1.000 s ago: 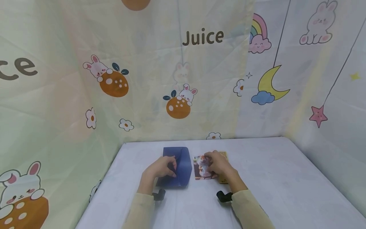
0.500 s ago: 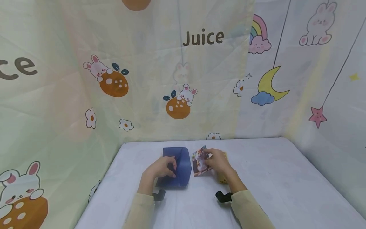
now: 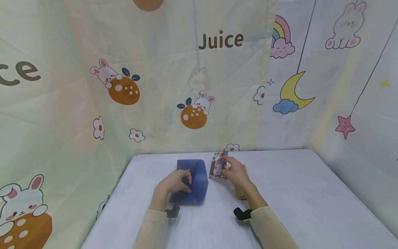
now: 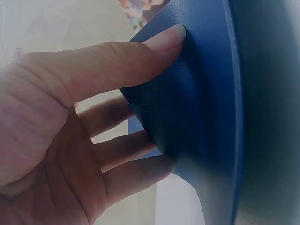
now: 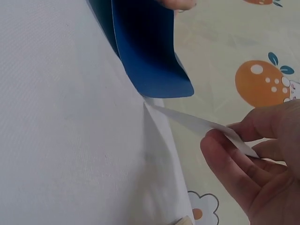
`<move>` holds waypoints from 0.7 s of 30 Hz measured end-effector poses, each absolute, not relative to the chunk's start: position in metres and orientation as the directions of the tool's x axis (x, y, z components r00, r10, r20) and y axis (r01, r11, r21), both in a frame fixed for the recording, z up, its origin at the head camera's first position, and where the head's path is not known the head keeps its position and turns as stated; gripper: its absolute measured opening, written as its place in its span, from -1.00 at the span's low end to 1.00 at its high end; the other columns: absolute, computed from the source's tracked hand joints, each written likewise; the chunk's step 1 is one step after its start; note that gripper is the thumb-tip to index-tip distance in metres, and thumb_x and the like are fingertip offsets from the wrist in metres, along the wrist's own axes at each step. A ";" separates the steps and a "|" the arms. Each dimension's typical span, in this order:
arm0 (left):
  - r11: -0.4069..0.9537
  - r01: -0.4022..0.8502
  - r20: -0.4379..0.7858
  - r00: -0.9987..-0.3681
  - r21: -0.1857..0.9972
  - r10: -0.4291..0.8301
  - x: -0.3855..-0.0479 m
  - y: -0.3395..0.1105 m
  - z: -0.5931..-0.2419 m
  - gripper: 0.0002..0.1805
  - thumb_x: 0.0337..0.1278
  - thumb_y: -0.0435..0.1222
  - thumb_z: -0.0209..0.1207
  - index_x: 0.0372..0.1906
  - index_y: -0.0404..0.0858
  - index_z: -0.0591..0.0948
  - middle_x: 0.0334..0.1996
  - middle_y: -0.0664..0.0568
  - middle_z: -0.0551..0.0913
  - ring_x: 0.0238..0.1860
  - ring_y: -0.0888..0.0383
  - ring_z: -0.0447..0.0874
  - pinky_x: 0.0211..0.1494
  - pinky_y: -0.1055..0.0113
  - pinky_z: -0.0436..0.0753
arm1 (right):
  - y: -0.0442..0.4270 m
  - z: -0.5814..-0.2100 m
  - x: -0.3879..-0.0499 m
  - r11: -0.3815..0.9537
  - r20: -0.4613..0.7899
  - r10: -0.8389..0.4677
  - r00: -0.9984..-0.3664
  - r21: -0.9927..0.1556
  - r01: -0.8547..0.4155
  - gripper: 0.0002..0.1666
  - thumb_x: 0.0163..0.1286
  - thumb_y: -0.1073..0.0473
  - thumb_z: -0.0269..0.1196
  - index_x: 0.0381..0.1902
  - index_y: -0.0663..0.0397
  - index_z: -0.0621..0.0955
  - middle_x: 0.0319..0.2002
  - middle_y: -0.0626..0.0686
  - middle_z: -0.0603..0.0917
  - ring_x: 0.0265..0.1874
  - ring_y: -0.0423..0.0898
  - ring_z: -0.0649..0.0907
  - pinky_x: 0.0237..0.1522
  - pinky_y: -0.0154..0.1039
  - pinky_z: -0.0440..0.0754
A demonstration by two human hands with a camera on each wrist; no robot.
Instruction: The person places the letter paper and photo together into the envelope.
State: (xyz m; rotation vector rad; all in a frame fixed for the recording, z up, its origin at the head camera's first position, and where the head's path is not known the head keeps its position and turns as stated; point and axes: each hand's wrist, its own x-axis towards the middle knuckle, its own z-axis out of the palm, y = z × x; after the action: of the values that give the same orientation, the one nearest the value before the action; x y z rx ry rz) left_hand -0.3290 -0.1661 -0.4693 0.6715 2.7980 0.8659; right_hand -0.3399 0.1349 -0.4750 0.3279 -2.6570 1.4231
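A dark blue envelope point(image 3: 199, 183) lies on the white table with its flap spread toward the right. My left hand point(image 3: 174, 181) pinches its front panel, thumb on one face and fingers on the other; in the left wrist view that panel point(image 4: 187, 93) bows away from the rest. My right hand point(image 3: 237, 173) holds a picture card point(image 3: 217, 166) printed with a small animal figure, raised at a tilt to the right of the envelope. The right wrist view shows the card point(image 5: 197, 123) nearly edge-on, white on its back, between thumb and fingers. One end of it is close to the flap.
Under my right wrist lies a flat yellow-gold item point(image 3: 242, 193) with dark print, partly hidden. The white table point(image 3: 295, 193) extends to both sides. Patterned cloth point(image 3: 164, 86) hangs behind and beside it. Each wrist wears a black camera mount point(image 3: 243, 213).
My right hand has lifted the picture card off the table, tipping it more upright and moving it slightly away from me. The left hand and envelope have stayed in place.
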 end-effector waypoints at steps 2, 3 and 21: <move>0.738 0.374 0.001 -0.892 0.561 0.452 -0.329 -0.166 -0.469 -0.63 -0.22 -0.31 0.61 -0.43 0.03 0.59 0.49 -0.21 0.45 0.51 -0.30 0.39 0.34 -0.10 0.52 | 0.134 -0.476 -0.340 0.537 0.189 -0.150 -0.970 -0.809 -0.240 -0.12 0.27 0.41 0.33 0.55 0.20 0.33 0.49 0.30 0.41 -0.50 -0.17 0.71 -0.43 -0.27 0.70; 0.740 0.374 0.000 -0.893 0.559 0.451 -0.329 -0.166 -0.469 -0.63 -0.22 -0.31 0.61 -0.43 0.03 0.59 0.49 -0.21 0.45 0.51 -0.30 0.39 0.33 -0.10 0.52 | 0.133 -0.476 -0.340 0.536 0.184 -0.154 -0.971 -0.810 -0.238 -0.11 0.29 0.41 0.34 0.56 0.19 0.31 0.50 0.30 0.41 -0.50 -0.17 0.71 -0.43 -0.27 0.70; 0.746 0.369 -0.016 -0.891 0.555 0.453 -0.330 -0.165 -0.468 -0.63 -0.24 -0.29 0.62 -0.45 0.04 0.59 0.47 -0.20 0.48 0.52 -0.30 0.38 0.43 -0.17 0.45 | 0.121 -0.478 -0.337 0.443 0.099 -0.263 -0.960 -0.871 -0.211 -0.15 0.30 0.35 0.41 0.52 0.11 0.38 0.04 0.25 0.74 -0.50 -0.06 0.78 -0.39 -0.06 0.71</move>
State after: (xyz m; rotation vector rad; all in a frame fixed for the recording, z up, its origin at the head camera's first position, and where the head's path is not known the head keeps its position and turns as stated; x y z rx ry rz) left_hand -0.3297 -0.1649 -0.4679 0.6623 2.7940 0.8406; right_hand -0.3367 0.1207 -0.4775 0.4461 -2.7115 1.6248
